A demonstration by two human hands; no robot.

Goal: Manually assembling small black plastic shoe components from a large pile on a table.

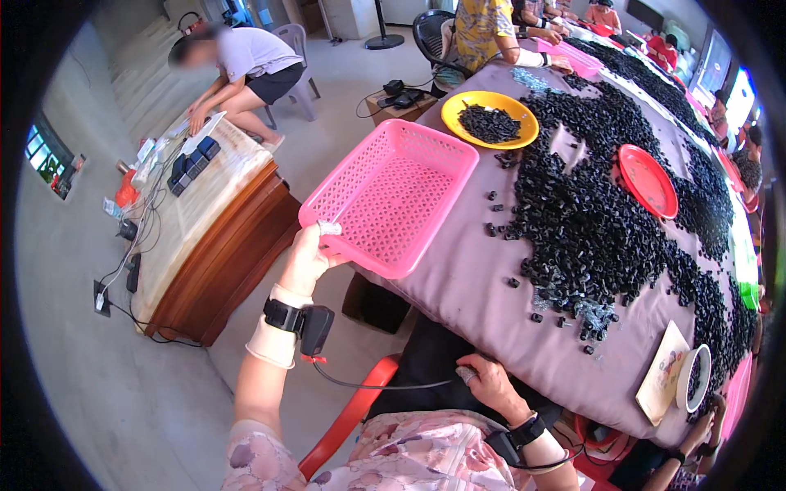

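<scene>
My left hand [312,255] grips the near-left corner of a pink lattice plastic basket [393,200], holding it tilted beside the table's left edge. Nothing lies inside the basket. A pale silvery wrap covers a finger of this hand. By my lap, at the table's near edge, my right hand [494,387] has its fingers curled in; a similar wrap shows on one finger. Whatever it may hold is hidden. Small black plastic parts [581,221] lie in a wide heap across the cloth-covered table [458,270], and some fill a yellow plate [526,135].
A red plate [648,182] rests on the heap. Nearer right are a white bowl [694,378] and a flat tan booklet [663,372]. A wooden desk [233,254] with cables stands left, where a person bends over it. Other people sit along the table's far side.
</scene>
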